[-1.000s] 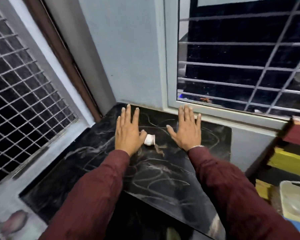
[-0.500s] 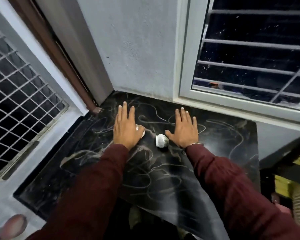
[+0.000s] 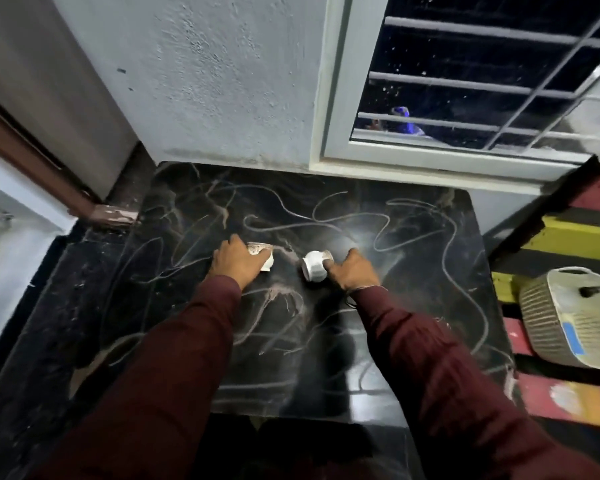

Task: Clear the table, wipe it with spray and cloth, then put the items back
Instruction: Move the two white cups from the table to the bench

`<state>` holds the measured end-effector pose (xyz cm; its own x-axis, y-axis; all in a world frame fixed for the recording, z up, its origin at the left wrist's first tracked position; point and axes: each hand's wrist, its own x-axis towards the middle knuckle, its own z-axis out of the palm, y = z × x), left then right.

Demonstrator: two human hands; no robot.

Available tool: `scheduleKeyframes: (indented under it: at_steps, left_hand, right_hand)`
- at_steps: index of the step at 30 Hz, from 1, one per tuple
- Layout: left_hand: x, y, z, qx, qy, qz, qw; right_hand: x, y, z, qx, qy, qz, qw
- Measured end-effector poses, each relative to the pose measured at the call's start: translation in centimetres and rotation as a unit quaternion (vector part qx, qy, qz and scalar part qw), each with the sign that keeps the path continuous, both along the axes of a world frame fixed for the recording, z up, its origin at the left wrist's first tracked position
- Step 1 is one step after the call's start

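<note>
While the left hand (image 3: pixel 237 262) grips a small white ceramic cup (image 3: pixel 261 255) mid-table (image 3: pixel 413 271), the right hand (image 3: pixel 352 271) grips another small white cup (image 3: pixel 313 266).

Black marble-look table (image 3: pixel 413 271), pale wavy veins, set in wall corner below window (image 3: pixel 482 81). 2 small white cups directly on top, near table middle. Left cup (image 3: pixel 264 255) upright, brown-stained inside. Right cup (image 3: pixel 313 266) tipped on side, base toward viewer, just right of left cup, apart.
</note>
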<state>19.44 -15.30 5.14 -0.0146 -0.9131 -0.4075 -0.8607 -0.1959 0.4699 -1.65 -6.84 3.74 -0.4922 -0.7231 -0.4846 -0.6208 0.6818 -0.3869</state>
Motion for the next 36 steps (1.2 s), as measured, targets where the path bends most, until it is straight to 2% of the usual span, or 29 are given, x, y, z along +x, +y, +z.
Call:
scheduleKeyframes:
  at_steps: [10,13,20,24,26,29,31,36]
  left_hand:
    - [-1.4,-2.9,-3.6,0.052,0.003,0.021,0.998]
    - [-1.7,-2.8,-4.7,0.065,0.048,0.039,0.996]
    - [-1.6,-1.3,-5.3,0.038,0.112,0.093,0.989]
    - [-2.0,-0.6,-4.5,0.009,0.213,0.116,0.97]
    - [-2.0,0.0,-3.7,-0.004,0.267,0.108,0.958]
    - [-2.4,0.8,-2.6,-0.027,0.325,0.08,0.942]
    - [-3.1,1.1,-1.5,-0.034,0.344,0.052,0.937]
    - [-7.3,2.4,1.4,-0.046,0.375,-0.021,0.926]
  right_hand:
    - [1.5,-3.0,-3.6,0.008,-0.06,-0.125,0.99]
    - [1.3,-3.6,-3.7,-0.017,-0.074,-0.146,0.986]
    - [3.1,-3.0,-4.6,-0.054,-0.091,-0.117,0.988]
    - [2.8,-2.8,-3.9,-0.051,-0.066,-0.081,0.993]
    - [2.5,-2.1,-3.2,-0.07,-0.052,-0.067,0.994]
    - [1.6,-0.7,-2.0,-0.158,-0.032,-0.092,0.983]
    - [0.6,0.3,-0.8,-0.206,-0.022,-0.126,0.97]
    - [-2.7,3.2,3.0,-0.257,0.025,-0.17,0.951]
